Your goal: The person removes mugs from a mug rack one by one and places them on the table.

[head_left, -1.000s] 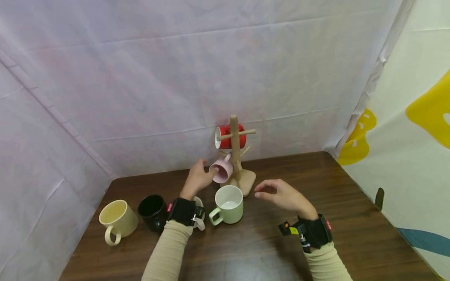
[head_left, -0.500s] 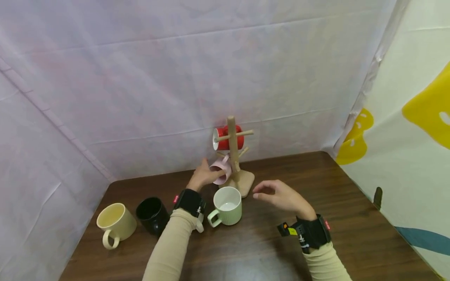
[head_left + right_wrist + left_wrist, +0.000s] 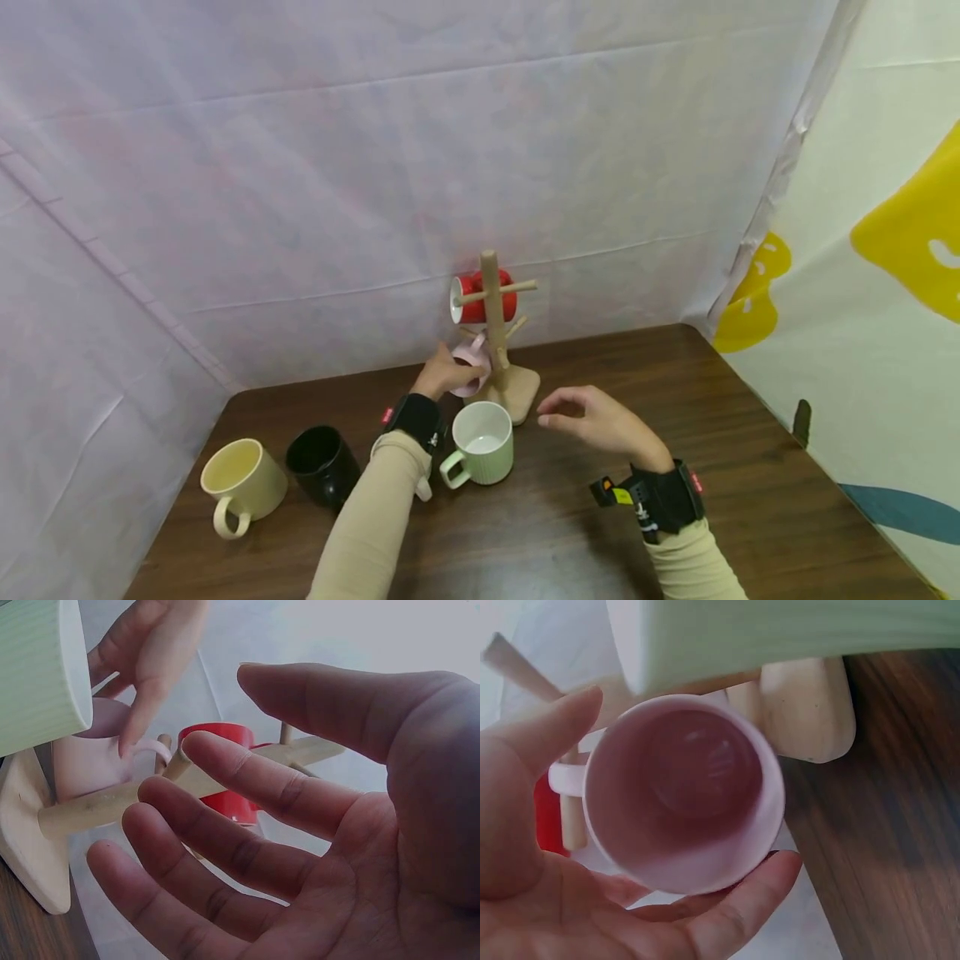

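A pink mug (image 3: 480, 360) lies tilted on its side against the wooden mug tree (image 3: 493, 317), its handle up near a lower peg. My left hand (image 3: 442, 372) is around the mug, fingers mostly straight. In the left wrist view, one finger touches the pink mug (image 3: 682, 795) along its side, while the thumb stands apart near the handle. Higher up, a red mug (image 3: 472, 310) hangs on the tree. My right hand (image 3: 600, 421) hovers right of the tree, fingers loosely bent, holding nothing. A light green mug (image 3: 483, 442) stands upright in front of the base.
At the left of the dark wooden table (image 3: 555, 533) stand a yellow mug (image 3: 251, 483) and a black mug (image 3: 330, 471). Another mug is mostly hidden by my left forearm; its pale handle (image 3: 423, 488) shows. A white sheet (image 3: 337, 192) hangs behind the table.
My left hand has moved right and farther round the pink mug, its forearm covering more of the mug behind it. The right hand has stayed nearly still. The view has shifted slightly.
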The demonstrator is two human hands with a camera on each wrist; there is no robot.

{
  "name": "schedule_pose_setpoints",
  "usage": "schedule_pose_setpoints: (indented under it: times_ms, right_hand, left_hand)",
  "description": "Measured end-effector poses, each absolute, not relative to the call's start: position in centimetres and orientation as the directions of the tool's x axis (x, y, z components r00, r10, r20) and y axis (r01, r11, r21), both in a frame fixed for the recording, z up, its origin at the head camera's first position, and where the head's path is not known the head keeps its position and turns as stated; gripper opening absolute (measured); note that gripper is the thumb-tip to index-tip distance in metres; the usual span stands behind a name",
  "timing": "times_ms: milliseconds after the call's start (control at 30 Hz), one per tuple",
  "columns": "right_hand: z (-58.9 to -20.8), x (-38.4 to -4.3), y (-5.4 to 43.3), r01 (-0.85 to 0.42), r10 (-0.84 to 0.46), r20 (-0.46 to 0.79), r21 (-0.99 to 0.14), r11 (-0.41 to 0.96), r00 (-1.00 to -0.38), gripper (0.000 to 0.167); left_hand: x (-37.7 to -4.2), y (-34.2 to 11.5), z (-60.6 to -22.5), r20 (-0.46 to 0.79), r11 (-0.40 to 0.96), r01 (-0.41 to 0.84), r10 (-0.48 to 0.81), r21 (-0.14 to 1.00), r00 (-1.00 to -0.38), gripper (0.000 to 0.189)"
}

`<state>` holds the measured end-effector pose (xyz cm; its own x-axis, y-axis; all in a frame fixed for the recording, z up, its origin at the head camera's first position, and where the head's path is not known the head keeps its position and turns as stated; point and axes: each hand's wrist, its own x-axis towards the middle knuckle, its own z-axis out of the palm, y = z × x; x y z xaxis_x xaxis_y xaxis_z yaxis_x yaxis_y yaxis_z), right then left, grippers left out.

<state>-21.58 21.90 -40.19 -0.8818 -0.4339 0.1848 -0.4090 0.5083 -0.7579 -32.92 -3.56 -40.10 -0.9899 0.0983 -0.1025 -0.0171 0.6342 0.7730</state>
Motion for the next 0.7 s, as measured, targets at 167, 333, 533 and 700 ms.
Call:
schedule_pose_setpoints:
  times_ms: [167,333,533,700]
  right_hand:
    - [-40.18,-21.53,22.04,-0.407,-0.431,0.185,-0.760,0.507,-0.883,0.019]
    - [-40.24,-21.61,21.91,-0.414,-0.437,0.191,-0.761,0.500,-0.879,0.017]
    - [-40.45,-21.76,21.82,-0.413,-0.438,0.191,-0.763,0.497,-0.879,0.017]
    - [-40.63,-21.82,21.81,-0.412,-0.441,0.186,-0.764,0.497,-0.878,0.020]
  left_hand:
    - [-33.39,-3.03,-40.54,-0.107,0.664,-0.028,0.079,0.748,-0.991,0.087]
    - [-33.60,-3.01,-40.69,-0.129,0.684,-0.052,0.063,0.728,-0.990,0.090]
    - [-33.88,-3.06,-41.03,-0.126,0.681,-0.051,0.061,0.731,-0.990,0.088]
    - [-33.85,-3.09,-40.94,-0.112,0.674,-0.046,0.055,0.737,-0.992,0.079]
